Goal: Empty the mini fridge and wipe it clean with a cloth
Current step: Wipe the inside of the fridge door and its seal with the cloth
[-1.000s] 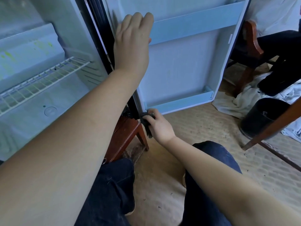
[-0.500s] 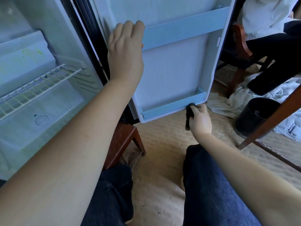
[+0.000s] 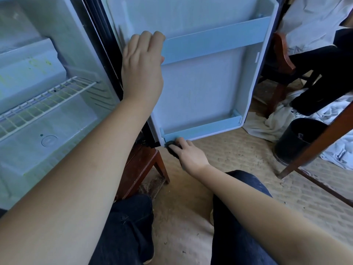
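Observation:
The mini fridge stands open on the left, its white interior holding a wire shelf and nothing else in sight. Its door swings out in the middle, with a pale blue upper rail and a lower rail. My left hand grips the left end of the upper rail. My right hand holds a dark cloth against the door's bottom edge, at the left end near the hinge. Most of the cloth is hidden by my fingers.
The fridge sits on a red-brown wooden stand. A black bucket and white rags lie on the tan floor at right. A wooden chair with a seated person and a slanted table leg stand there too.
My right hand slid the cloth along the door's bottom edge, out to the right end and back to the hinge end. My left hand kept hold of the upper rail.

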Available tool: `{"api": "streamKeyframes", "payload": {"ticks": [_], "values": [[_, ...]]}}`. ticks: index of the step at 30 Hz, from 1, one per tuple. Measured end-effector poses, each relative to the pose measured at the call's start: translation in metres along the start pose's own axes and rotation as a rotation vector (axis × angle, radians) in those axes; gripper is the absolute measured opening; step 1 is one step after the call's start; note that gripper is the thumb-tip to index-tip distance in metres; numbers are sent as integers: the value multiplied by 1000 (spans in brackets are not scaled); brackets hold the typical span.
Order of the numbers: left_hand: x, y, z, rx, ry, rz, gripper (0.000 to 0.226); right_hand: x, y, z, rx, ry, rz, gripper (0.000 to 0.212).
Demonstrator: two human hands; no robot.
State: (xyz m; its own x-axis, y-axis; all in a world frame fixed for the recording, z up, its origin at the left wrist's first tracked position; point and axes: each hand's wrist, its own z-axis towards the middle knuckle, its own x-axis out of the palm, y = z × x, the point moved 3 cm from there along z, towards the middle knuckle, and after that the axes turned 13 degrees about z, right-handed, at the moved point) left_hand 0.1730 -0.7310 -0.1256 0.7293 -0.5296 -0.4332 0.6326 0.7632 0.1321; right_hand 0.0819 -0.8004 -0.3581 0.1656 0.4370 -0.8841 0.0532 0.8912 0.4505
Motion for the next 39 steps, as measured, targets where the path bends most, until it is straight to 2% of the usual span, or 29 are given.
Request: {"api": "streamKeyframes", "payload": {"ticks": [4, 8, 10, 13, 15, 17, 19, 23, 27, 29, 31, 34, 36, 39], "values": [[-6, 3, -1, 11, 31, -28, 29, -22, -53, -23, 49, -75, -43, 63], [-9, 0, 1, 11, 63, -35, 30, -61, -107, -50, 334, -175, -59, 70], [-10, -1, 1, 0, 73, -45, 30, -84, -119, -61, 417, -294, -1, 64], [-10, 0, -2, -17, 65, -45, 29, -111, -110, -61, 183, -556, 70, 49], [-11, 1, -3, -8, 60, -52, 29, -120, -103, -45, 138, -608, 52, 51], [-12, 2, -3, -2, 60, -57, 30, -116, -96, -25, 204, -487, 49, 55], [-13, 2, -3, -16, 60, -63, 30, -102, -85, -11, 185, -368, 27, 49], [-13, 1, -4, -26, 52, -71, 32, -73, -32, 9, 82, -280, 32, 48], [-13, 4, -6, 0, 32, -64, 31, -33, 40, 29, 37, -197, 16, 38], [-13, 5, -6, 10, 31, -64, 31, -18, 56, 32, 16, -186, 33, 42], [-13, 4, -6, 8, 30, -65, 31, -16, 52, 31, -29, -150, 30, 49], [-12, 3, -5, -7, 38, -68, 32, -35, 24, 28, -94, -8, -4, 56], [-13, 3, -5, -9, 44, -74, 32, -54, -1, 27, -10, 72, -16, 56], [-14, 4, -5, -2, 45, -80, 32, -79, -40, 16, 89, 104, -86, 53]]}}
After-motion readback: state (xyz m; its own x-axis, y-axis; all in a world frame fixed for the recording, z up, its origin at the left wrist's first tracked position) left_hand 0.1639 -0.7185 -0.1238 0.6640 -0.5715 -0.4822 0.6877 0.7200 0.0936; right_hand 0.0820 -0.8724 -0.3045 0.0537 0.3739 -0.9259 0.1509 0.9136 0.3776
